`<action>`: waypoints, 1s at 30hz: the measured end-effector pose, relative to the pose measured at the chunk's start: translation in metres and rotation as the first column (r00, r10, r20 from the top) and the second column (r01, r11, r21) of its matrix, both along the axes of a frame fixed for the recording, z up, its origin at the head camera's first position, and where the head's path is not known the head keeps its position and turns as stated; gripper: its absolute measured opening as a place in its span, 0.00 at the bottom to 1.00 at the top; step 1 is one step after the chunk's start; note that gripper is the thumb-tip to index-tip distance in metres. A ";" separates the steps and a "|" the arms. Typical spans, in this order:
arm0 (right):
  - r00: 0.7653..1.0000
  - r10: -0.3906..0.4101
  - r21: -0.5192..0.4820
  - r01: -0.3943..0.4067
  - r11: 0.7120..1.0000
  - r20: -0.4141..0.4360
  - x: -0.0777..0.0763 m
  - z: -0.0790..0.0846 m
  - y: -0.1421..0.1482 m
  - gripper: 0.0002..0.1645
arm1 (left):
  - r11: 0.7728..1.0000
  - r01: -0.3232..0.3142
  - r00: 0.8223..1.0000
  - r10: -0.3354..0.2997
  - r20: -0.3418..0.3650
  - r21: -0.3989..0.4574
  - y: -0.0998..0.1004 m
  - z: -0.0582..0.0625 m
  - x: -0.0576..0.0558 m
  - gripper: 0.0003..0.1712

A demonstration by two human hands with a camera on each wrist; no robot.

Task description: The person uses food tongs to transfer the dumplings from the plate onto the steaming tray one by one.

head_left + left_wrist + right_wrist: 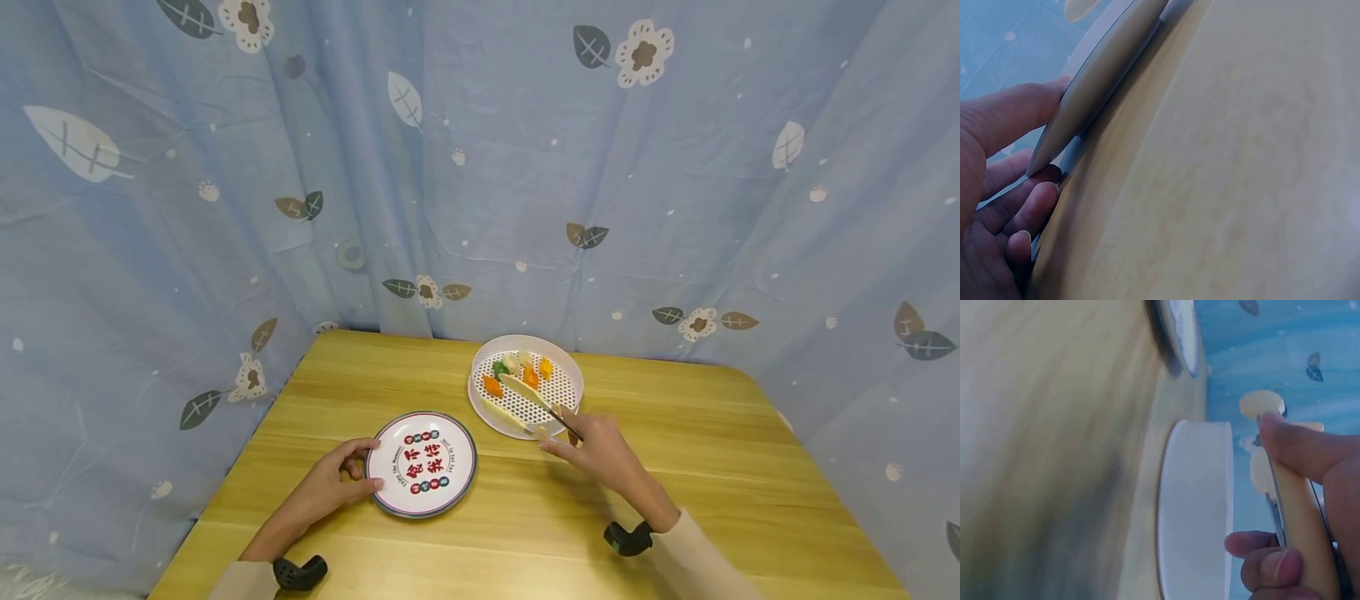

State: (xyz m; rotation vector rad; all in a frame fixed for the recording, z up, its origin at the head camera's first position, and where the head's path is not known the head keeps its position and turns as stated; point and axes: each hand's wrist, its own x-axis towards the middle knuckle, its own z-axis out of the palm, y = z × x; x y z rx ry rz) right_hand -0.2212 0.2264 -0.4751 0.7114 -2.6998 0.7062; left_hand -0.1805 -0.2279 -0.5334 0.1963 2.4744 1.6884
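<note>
In the head view, my left hand (330, 479) pinches the left rim of a white plate (462, 433) with red characters, thumb on top. The left wrist view shows the plate (1097, 81) edge-on, its near rim tilted slightly up and fingers under it. My right hand (603, 450) grips cream-tipped tongs (525, 390) over a white round tray (576, 379) with a perforated base. The two tong arms stand apart, nothing visible between them. Orange pieces (492, 386), a green piece (500, 369), pale pieces (512, 362) and a yellow piece (546, 367) lie in the tray.
Both dishes are on a wood-grain table (675, 467), the tray behind and right of the plate. A blue patterned curtain (487, 167) hangs behind and along both sides of the table.
</note>
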 end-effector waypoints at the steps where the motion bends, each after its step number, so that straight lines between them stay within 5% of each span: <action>1: 1.000 0.017 -0.003 -0.017 1.000 0.008 0.002 -0.001 -0.001 0.42 | 1.000 0.000 1.000 0.000 0.001 -0.003 0.000 0.000 0.000 0.38; 10: 0.988 0.151 -0.016 -0.151 0.988 -0.017 0.022 -0.013 -0.020 0.26 | 1.000 -0.010 1.000 0.010 0.014 -0.013 0.000 0.000 0.002 0.38; 17: 0.967 0.248 -0.004 -0.248 0.969 0.050 0.033 -0.027 -0.034 0.35 | 1.000 -0.004 1.000 0.004 -0.001 -0.010 0.000 -0.001 0.000 0.38; 30: 0.954 0.268 -0.013 -0.269 0.963 0.131 0.036 -0.038 -0.042 0.43 | 0.999 -0.009 1.000 0.010 0.020 -0.033 0.000 0.001 0.000 0.37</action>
